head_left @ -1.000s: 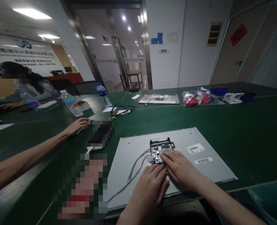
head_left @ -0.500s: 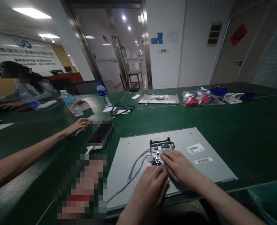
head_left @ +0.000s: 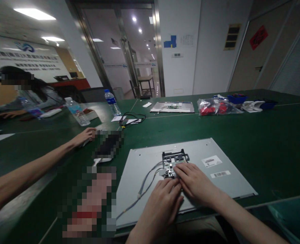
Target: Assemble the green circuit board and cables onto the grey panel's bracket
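A grey metal panel (head_left: 216, 149) lies flat on the green table (head_left: 254, 128) in front of me. At its middle sit a black bracket (head_left: 175, 157) and a small circuit board (head_left: 169, 171). A grey cable (head_left: 146, 184) runs from the board toward the panel's near left corner. My left hand (head_left: 162, 203) rests palm down just below the board, its fingertips at the board's near edge. My right hand (head_left: 197, 184) lies beside it, fingers stretched flat onto the board's right side. Neither hand grips anything that I can see.
A co-worker's arm (head_left: 38, 166) reaches across the table on my left toward a blurred-out object. Two water bottles (head_left: 76, 112) stand beyond it. Further back lie a black cable (head_left: 132, 119), a second panel (head_left: 172, 107), a bag of red parts (head_left: 216, 106) and white items (head_left: 254, 105).
My hands stay on the board, with only slight shifts of the fingertips. The co-worker's arm at the left has shifted a little.
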`<state>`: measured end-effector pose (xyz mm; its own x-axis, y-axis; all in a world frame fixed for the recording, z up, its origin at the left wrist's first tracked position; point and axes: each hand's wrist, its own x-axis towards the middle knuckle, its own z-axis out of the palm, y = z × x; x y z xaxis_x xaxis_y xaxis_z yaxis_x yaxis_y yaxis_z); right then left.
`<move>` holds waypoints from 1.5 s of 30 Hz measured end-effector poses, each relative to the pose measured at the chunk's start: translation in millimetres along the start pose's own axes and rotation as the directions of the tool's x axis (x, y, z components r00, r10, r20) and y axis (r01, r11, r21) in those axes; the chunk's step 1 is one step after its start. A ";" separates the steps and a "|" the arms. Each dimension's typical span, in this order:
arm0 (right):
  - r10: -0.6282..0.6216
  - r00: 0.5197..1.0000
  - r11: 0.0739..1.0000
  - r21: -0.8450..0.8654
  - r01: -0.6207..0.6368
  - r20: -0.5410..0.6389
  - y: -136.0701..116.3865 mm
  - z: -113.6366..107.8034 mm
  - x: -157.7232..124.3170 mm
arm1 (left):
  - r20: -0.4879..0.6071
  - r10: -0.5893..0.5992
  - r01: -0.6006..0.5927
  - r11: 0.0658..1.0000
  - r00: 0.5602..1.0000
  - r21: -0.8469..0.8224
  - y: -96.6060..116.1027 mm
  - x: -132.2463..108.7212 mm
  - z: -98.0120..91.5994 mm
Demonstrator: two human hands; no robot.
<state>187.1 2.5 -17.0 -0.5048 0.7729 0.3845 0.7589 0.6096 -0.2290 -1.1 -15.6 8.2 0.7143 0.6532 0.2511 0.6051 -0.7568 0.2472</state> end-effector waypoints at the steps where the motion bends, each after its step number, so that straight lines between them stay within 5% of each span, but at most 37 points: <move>1: 0.000 1.000 1.000 -0.001 0.000 -0.001 -0.2 -0.3 0.1 | -0.005 0.001 -0.001 1.000 1.000 0.001 -0.2 -0.2 0.1; 45: -0.011 1.000 1.000 0.008 0.011 -0.026 1.3 4.2 0.3 | -0.006 0.046 -0.045 0.995 0.999 0.087 0.5 -1.7 2.5</move>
<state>186.3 4.2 -20.9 -0.5022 0.7611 0.4106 0.7497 0.6198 -0.2318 -1.1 -17.1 5.6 0.7391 0.6181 0.2677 0.6006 -0.7847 0.1533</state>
